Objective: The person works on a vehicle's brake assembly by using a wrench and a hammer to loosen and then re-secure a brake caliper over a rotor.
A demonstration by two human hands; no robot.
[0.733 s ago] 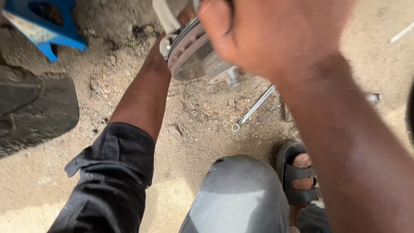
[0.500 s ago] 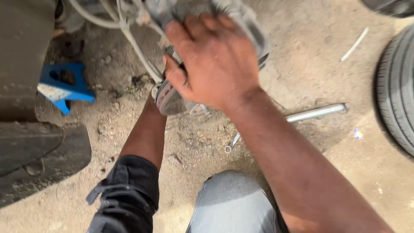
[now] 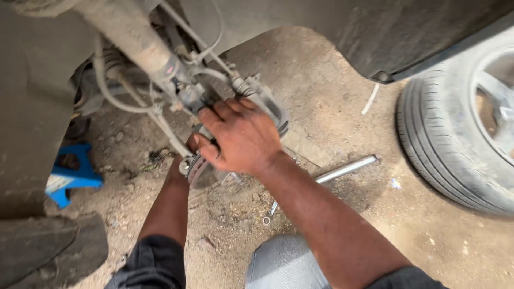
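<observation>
The right hand (image 3: 241,136) lies spread over the brake caliper (image 3: 270,107), fingers curled down its far side, the grip closed on it. The caliper sits over the brake disc (image 3: 199,172), under the car's wheel arch. The left hand (image 3: 179,163) reaches behind the disc; its grip is hidden. A metal bar (image 3: 345,168) and small spanner (image 3: 269,213) lie on the dirt ground (image 3: 332,107), a tyre (image 3: 455,139) to the right, a blue jack stand (image 3: 72,174) to the left.

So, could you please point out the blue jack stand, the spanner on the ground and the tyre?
Blue jack stand (image 3: 72,174), head view, its blue leg.
Spanner (image 3: 269,213), head view, its shaft.
Tyre (image 3: 439,150), head view, its tread.
</observation>
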